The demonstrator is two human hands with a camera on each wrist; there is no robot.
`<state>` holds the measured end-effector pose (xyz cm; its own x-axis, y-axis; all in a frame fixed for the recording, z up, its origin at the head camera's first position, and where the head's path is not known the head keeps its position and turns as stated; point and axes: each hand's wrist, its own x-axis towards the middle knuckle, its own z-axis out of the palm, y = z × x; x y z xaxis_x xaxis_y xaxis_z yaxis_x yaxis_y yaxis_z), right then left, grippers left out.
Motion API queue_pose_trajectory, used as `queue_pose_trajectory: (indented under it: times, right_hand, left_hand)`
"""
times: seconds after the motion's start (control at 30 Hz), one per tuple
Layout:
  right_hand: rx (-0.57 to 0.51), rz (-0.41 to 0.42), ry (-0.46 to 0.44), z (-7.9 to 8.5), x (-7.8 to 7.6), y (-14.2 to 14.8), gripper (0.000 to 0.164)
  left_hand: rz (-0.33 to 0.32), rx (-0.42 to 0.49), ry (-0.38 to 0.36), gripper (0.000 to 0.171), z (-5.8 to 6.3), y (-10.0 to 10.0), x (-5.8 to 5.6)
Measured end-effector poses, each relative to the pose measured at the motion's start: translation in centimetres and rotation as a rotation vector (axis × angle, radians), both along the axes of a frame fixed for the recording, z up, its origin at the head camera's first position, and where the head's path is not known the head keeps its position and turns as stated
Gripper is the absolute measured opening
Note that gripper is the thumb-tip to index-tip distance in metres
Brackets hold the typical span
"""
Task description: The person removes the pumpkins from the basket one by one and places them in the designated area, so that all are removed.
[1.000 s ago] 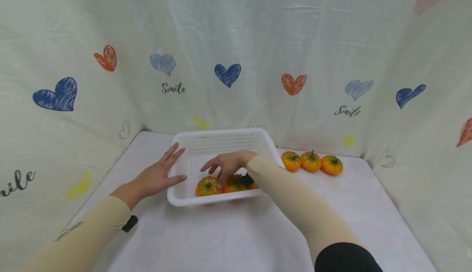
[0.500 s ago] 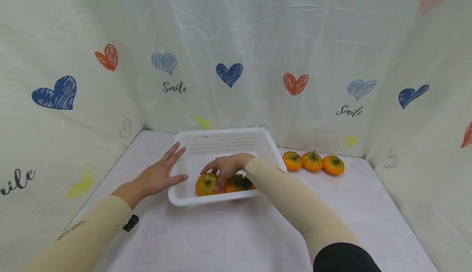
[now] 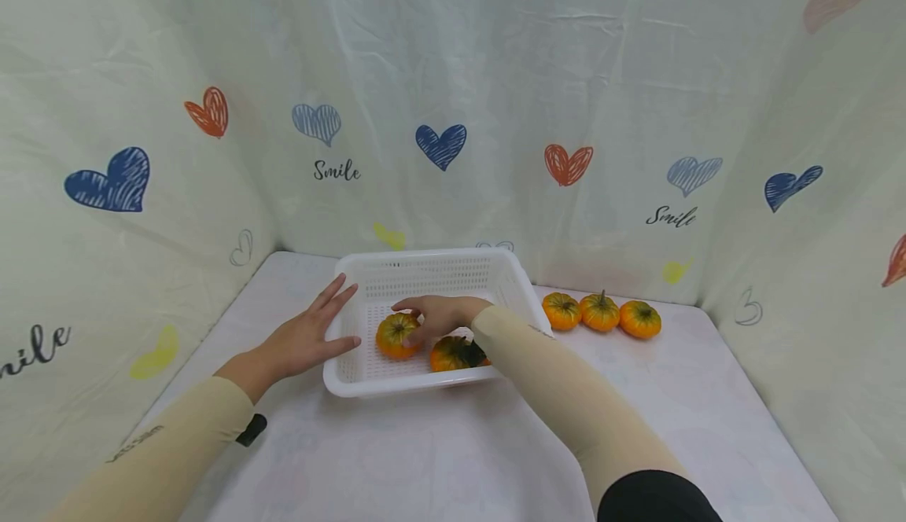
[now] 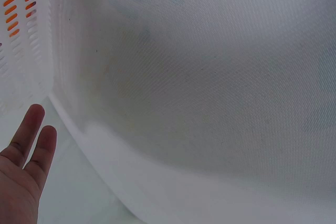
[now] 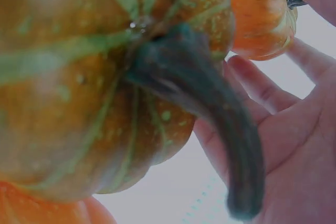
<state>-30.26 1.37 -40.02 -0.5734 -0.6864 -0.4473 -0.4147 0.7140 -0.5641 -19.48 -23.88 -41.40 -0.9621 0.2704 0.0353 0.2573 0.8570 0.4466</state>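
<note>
In the head view a white plastic basket stands on the table. My left hand rests at its left rim with straight, spread fingers; two fingers of this hand show beside the basket wall in the left wrist view. Inside the basket, my right hand grips a small orange pumpkin, thumb on the near side and fingers over the top. The right wrist view has this pumpkin at the upper right, partly cut off. A second small pumpkin with a dark curved stem sits under the right wrist.
Another orange pumpkin lies at the basket's right end, mostly hidden by the right forearm. Three more small pumpkins stand in a row right of the basket. A curtain printed with hearts hangs behind and beside the white-covered table.
My right hand has closed on the left pumpkin and moved it up, away from the basket's front wall. The left hand stays at the rim.
</note>
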Motion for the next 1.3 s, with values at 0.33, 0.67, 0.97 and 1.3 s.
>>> queue_pose_trajectory:
  times: [0.33, 0.67, 0.97, 1.3]
  right_hand:
    - [-0.052, 0.035, -0.008, 0.1, -0.1, 0.3, 0.067]
    - [-0.038, 0.048, 0.011, -0.4, -0.2, 0.2, 0.064]
    - [-0.067, 0.031, -0.031, -0.5, -0.2, 0.3, 0.064]
    - [-0.060, -0.007, -0.027, -0.9, -0.4, 0.2, 0.066]
  left_hand:
    - [0.015, -0.008, -0.006, 0.085, 0.1, 0.1, 0.1]
    - [0.015, -0.010, -0.016, 0.088, -0.1, 0.0, 0.0]
    - [0.018, -0.013, -0.015, 0.090, -0.1, 0.2, 0.0]
    - [0.022, -0.019, -0.010, 0.089, 0.1, 0.2, 0.0]
